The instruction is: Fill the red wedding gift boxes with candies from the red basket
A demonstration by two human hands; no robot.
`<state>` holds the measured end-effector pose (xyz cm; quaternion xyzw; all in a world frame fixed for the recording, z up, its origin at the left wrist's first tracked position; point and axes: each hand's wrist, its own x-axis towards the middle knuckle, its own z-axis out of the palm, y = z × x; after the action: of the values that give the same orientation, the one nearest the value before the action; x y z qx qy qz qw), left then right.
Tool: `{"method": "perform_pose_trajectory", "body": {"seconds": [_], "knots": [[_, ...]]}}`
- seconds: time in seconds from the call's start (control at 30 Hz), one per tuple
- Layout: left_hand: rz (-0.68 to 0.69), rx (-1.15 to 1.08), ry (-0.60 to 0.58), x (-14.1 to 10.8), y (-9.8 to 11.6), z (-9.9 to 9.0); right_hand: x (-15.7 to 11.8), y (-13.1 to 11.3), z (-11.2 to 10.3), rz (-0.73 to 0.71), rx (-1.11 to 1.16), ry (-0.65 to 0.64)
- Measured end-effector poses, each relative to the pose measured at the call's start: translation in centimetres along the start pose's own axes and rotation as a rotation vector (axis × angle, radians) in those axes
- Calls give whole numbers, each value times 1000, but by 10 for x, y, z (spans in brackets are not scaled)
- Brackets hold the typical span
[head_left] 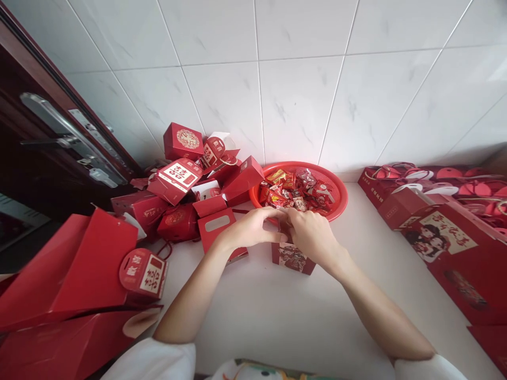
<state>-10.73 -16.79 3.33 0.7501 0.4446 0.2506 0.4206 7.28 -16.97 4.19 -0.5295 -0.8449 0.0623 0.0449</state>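
A small red cardboard candy box point(293, 258) with a printed picture on its front stands on the white surface, directly under both hands. My left hand point(257, 228) curves around the box's top left side, thumb and fingers closing on its upper edge. From the right, my right hand point(315, 236) bends over the top with curled fingers; their tips are partly hidden. Just behind the hands, a red plastic basket point(341, 198) holds several wrapped candies point(299, 184). An upright red box with a pale oblong cut-out point(217, 224) is close to my left wrist.
Several red boxes point(178, 177) lie heaped at the left, with larger red bags point(91, 264) nearer me. At the right, rows of red boxes with handles point(435, 184) stand beside a large printed carton point(467, 253). A tiled wall point(301, 105) closes the back; a dark door point(47, 132) is far left.
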Motion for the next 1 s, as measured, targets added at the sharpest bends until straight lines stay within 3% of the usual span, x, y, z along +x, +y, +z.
{"method": "perform_pose_trajectory", "body": {"seconds": [0.2, 0.4, 0.57, 0.77, 0.9, 1.0], "knots": [[-8, -17, 6, 0, 2, 1, 0, 13, -5, -126, 18, -28], [-52, -8, 5, -1, 6, 2, 7, 12, -3, -207, -18, -196], [-27, 47, 20, 0, 2, 2, 0, 25, -17, -301, 102, -237], [-47, 99, 39, 0, 1, 3, -20, 56, -42, -315, 275, -63], [-3, 129, 30, -2, 5, 1, -27, 73, -48, -220, 331, 101], [13, 168, 0, -3, 6, 0, -29, 81, -48, -180, 302, 145]]}}
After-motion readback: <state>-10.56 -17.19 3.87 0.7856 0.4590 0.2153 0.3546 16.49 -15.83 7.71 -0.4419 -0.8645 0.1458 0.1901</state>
